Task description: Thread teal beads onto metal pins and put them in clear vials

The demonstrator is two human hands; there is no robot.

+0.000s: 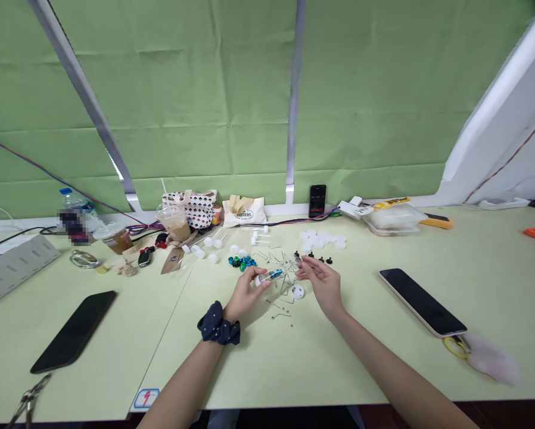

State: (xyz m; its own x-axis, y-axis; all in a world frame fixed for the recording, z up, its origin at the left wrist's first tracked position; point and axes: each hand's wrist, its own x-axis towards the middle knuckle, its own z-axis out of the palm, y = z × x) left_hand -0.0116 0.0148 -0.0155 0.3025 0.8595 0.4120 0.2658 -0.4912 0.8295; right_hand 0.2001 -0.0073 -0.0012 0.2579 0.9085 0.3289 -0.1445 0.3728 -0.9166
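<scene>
Two bare hands work above a pale green desk. The left hand clamps a clear plastic tube between thumb and fingers, and the right hand pinches the tube's far end, so the hands are close together and the tube is held above the desk between them.

Nearby items:
- 1 white perforated disc, just beside the right hand
- Several bent wire pins, scattered below the tube
- 1 cluster of blue and green beads
- 1 group of white plastic caps
- 4 small black knobs
- 1 navy polka-dot scrunchie, on the left wrist
- 2 smartphones, lying flat on either side
</scene>
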